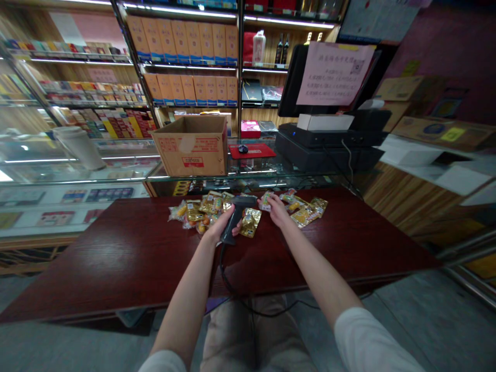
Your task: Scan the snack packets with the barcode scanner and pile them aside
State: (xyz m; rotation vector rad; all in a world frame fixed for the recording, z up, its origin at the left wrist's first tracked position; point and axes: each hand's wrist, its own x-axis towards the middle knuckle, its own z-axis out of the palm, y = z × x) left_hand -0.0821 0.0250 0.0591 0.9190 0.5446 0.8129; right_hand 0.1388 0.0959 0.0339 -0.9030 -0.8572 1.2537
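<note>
The left grip closes around a black plastic barcode scanner. The right grip, spread, rests on a small gold foil packet on the dark red wooden surface.

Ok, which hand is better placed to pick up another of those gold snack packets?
Probably your right hand: it looks free and rests on the gold snack packets. Your left hand is wrapped around the corded barcode scanner.

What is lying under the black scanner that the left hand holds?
Gold foil snack packets lie on the dark red wooden table below the handheld barcode scanner and left hand. Whatever lies directly beneath them is covered and cannot be seen.
</note>
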